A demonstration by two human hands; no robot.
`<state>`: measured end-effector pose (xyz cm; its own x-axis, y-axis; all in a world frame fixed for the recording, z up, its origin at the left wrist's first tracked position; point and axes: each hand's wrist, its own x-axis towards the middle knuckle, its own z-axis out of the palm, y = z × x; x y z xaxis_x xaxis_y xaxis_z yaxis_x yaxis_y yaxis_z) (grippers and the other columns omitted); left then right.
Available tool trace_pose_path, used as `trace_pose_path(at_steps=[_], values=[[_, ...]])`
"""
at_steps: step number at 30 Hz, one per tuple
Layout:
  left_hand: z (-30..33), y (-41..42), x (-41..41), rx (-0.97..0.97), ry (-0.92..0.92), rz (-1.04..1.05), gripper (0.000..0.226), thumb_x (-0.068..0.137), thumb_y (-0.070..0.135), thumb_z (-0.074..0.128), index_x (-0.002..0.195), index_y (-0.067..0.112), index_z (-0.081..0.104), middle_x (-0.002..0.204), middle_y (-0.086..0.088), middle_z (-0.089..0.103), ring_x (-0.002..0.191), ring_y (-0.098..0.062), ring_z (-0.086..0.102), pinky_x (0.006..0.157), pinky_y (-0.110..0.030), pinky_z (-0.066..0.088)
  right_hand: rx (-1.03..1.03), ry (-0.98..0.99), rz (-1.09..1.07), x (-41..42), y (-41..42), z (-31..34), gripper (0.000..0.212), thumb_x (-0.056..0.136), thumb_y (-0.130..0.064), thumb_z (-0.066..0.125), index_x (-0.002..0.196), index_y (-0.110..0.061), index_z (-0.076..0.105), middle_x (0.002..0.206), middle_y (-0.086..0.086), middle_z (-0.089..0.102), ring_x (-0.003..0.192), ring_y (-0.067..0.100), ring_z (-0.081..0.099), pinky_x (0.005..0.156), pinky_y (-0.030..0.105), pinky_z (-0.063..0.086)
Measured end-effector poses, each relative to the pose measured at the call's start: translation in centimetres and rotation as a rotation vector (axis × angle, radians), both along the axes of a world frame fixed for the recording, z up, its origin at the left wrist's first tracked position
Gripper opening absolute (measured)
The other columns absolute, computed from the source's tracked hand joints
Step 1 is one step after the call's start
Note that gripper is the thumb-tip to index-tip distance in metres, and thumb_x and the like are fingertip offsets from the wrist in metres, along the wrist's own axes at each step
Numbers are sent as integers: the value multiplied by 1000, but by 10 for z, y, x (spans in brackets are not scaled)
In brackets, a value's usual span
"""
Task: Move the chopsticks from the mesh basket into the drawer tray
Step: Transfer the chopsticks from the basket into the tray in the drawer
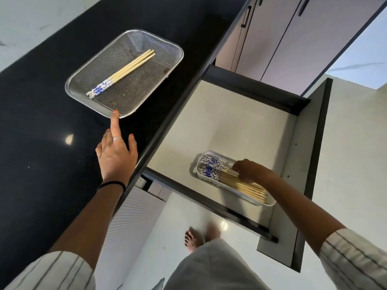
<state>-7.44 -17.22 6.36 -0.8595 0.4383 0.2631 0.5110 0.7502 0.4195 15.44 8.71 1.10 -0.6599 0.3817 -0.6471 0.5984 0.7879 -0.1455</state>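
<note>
Fingers of the right hand curl down onto the chopsticks in the drawer tray, though whether they pinch one or only press them I cannot tell. Her left hand grips nothing: one straight finger touches the near rim of the mesh basket, the rest loosely spread on the black counter.

Three or so remaining chopsticks lie bundled inside the basket, toward its far-left side, well apart from the tray. Their long axis runs diagonally, patterned blue ends nearer the left fingertip, plain tips pointing to the basket's far corner.

From the basket, the left hand is just beside it, while the right is down in the open drawer. The next pickup looks easier for the left, reaching across the rim to the blue ends.
</note>
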Motion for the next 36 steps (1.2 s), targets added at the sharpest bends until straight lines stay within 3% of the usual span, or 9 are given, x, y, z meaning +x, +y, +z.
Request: trace_pose_path(at_steps=[5,11,27,36], values=[[-2,1,-1,-11,11,17,69,100,28,44,155,27,3,139,-19,52,127,-35,49,106,-53,35,65,-25,16,1,-4,-9,26,86,-4,54,111,-6,61,106,11,67,87,24,66,71,31,52],[-1,1,-1,-8,2,19,69,100,28,45,155,27,4,139,-18,52,127,-35,49,106,-53,34,122,5,30,3,-7,-19,20,89,-20,50,102,-13,64,101,6,68,90,25,67,76,36,55],[4,4,3,-7,-27,42,68,100,25,46,154,29,5,145,-15,48,132,-33,45,109,-53,30,168,129,158,19,-8,-32,26,92,-16,44,114,-21,56,114,4,65,103,24,63,81,37,53],[5,6,6,0,-21,50,69,99,20,48,155,25,8,144,-13,50,128,-35,49,107,-53,33,176,127,214,29,-6,-31,33,93,-14,41,126,-13,48,125,9,53,107,30,60,82,40,51]])
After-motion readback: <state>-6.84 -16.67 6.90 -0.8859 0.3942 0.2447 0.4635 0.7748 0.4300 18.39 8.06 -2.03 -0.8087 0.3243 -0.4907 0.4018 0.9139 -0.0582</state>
